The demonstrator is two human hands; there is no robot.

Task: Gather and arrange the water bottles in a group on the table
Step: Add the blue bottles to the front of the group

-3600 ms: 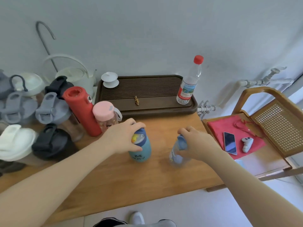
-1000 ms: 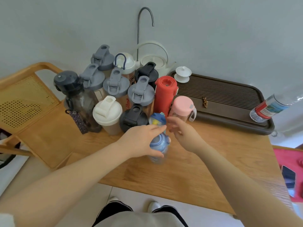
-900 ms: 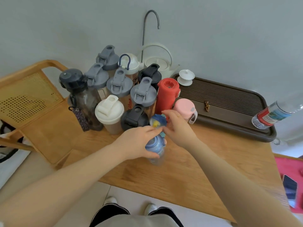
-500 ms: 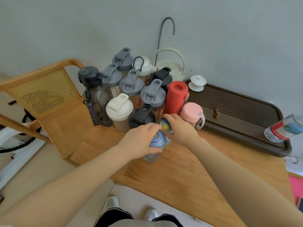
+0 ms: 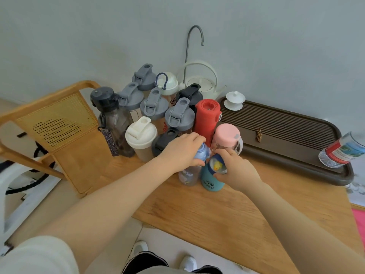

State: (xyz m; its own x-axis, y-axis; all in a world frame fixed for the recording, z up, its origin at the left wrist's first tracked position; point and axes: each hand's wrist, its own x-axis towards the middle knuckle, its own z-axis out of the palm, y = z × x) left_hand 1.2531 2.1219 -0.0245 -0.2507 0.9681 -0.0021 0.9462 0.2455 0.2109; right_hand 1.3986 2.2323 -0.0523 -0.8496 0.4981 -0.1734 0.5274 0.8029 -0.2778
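- My left hand [image 5: 180, 153] has its fingers [image 5: 194, 138] curled down over the cap of the clear bottle [image 5: 188, 175], closed around its top.
- My right hand [image 5: 236, 169] has its fingers [image 5: 224, 153] wrapped around the upper part of the teal bottle [image 5: 210, 179], thumb pressed on its near side, just under a yellow duck figure on the lid.
- Both bottles stand upright on the worktop [image 5: 227, 214], touching side by side, the clear one to the left.
- Just behind them stand the pink bottle [image 5: 227, 137], the red bottle [image 5: 206, 117], a black-lidded one [image 5: 165, 140] and a white-lidded one [image 5: 141, 136].
- Further back are grey-lidded bottles [image 5: 178, 117] and a dark see-through bottle [image 5: 112, 117], packed close.
- One plastic bottle [image 5: 342, 150] stands apart on the brown tray [image 5: 286, 139] to the right.
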